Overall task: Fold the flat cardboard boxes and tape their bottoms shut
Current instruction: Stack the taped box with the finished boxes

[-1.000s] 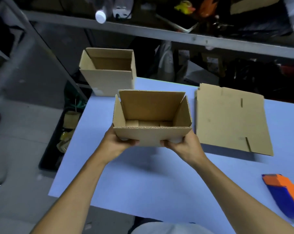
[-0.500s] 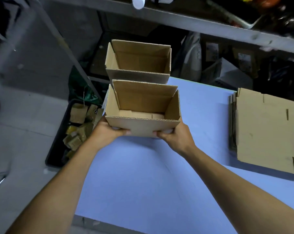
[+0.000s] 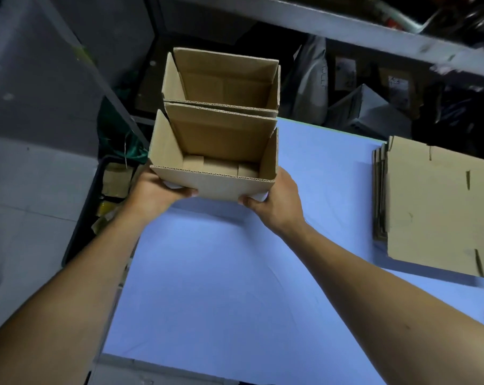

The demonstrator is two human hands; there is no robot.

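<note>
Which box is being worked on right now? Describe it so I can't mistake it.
Start at the blue table and go to its far left corner, where two open boxes sit in line. It is the nearer box, gripped by the left hand and right hand.

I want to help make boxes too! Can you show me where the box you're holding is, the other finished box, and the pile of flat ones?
Held box (image 3: 218,187): head view, on its near wall.
Other finished box (image 3: 227,87): head view, on its inner far wall.
Pile of flat boxes (image 3: 435,212): head view, on the top sheet's face.
</note>
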